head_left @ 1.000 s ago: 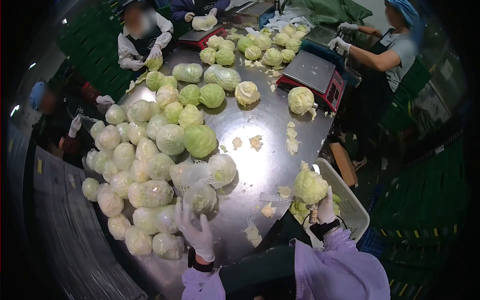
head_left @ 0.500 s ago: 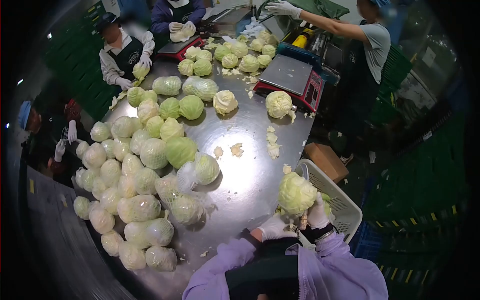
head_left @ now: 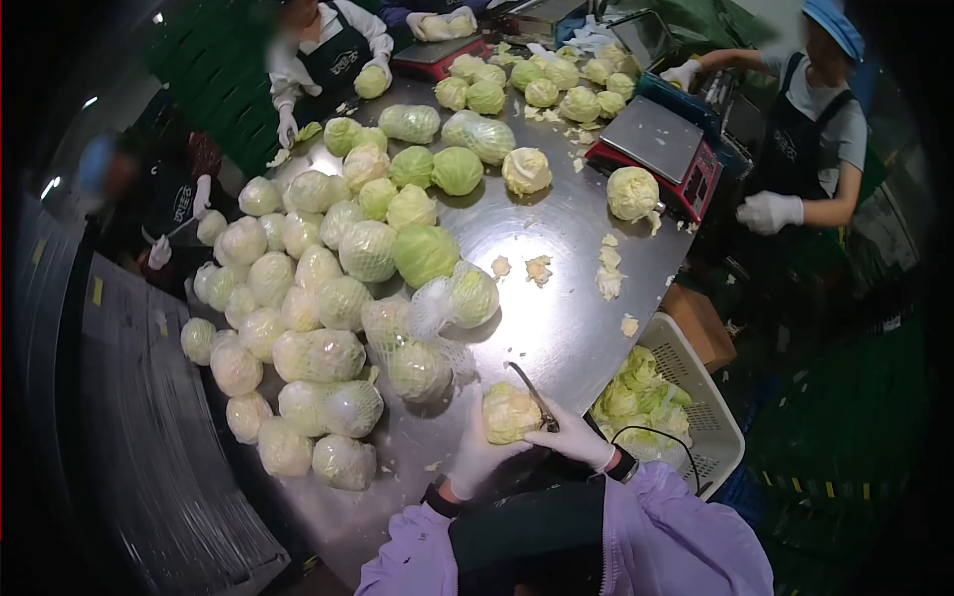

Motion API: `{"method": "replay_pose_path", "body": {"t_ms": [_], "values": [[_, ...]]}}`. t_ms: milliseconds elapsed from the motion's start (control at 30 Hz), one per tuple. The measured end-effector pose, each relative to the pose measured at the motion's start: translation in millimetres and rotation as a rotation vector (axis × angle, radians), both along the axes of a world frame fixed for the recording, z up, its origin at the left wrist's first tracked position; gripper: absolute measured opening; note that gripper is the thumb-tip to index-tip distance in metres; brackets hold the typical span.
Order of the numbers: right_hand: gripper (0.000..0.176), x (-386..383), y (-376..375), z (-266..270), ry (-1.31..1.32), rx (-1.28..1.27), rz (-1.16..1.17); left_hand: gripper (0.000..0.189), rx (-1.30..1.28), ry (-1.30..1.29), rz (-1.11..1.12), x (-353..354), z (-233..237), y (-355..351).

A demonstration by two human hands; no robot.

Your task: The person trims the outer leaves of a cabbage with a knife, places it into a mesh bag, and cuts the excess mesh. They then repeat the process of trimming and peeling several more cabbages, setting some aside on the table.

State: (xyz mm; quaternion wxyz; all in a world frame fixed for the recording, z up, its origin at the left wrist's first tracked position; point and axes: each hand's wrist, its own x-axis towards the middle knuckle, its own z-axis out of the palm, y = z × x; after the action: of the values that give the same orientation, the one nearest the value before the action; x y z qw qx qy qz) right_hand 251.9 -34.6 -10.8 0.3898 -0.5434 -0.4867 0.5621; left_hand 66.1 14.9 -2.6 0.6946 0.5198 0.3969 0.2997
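Observation:
A pale, trimmed cabbage [head_left: 509, 415] is held low over the front edge of the metal table. My left hand [head_left: 479, 452], in a white glove, cups it from the left and below. In my gloved right hand [head_left: 573, 438] is a knife with a thin curved blade [head_left: 534, 391], which points up and away across the right side of the cabbage. The right fingers close around the handle, which is mostly hidden. Left of my hands lie a cabbage in white foam netting [head_left: 473, 295] and another netted cabbage [head_left: 419, 372].
Many wrapped cabbages [head_left: 318, 355] cover the table's [head_left: 556, 333] left side. A white crate [head_left: 717, 437] of leaves stands at right, beside a cardboard box [head_left: 699, 326]. Farther back are a red scale [head_left: 651, 139], bare cabbages and leaf scraps. Co-workers [head_left: 815, 129] stand around the table.
My hands and the cabbage have moved left, from beside the crate to over the table edge. The crate's leaves and the knife blade now show clearly. The view has shifted.

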Motion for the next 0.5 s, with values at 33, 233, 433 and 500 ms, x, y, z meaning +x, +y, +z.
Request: {"method": "replay_pose_path", "body": {"t_ms": [33,233,433,500], "values": [[0.074,-1.5,-1.8,-7.1,0.004,-0.008,0.012,0.120,0.190,0.158,0.070,-6.8,-13.5,-3.5],[0.041,1.8,-26.9,-20.7,-0.704,0.334,-0.041,0.102,0.455,0.681,0.038,-0.5,-22.7,-6.1],[0.027,-3.3,-39.3,-11.2,-0.872,0.232,0.028,0.100,0.552,0.853,-0.039,17.8,-16.7,-0.7],[0.022,-2.7,-37.5,-9.7,-0.893,0.158,0.067,0.099,0.559,0.870,-0.059,21.8,-9.3,1.6]]}}
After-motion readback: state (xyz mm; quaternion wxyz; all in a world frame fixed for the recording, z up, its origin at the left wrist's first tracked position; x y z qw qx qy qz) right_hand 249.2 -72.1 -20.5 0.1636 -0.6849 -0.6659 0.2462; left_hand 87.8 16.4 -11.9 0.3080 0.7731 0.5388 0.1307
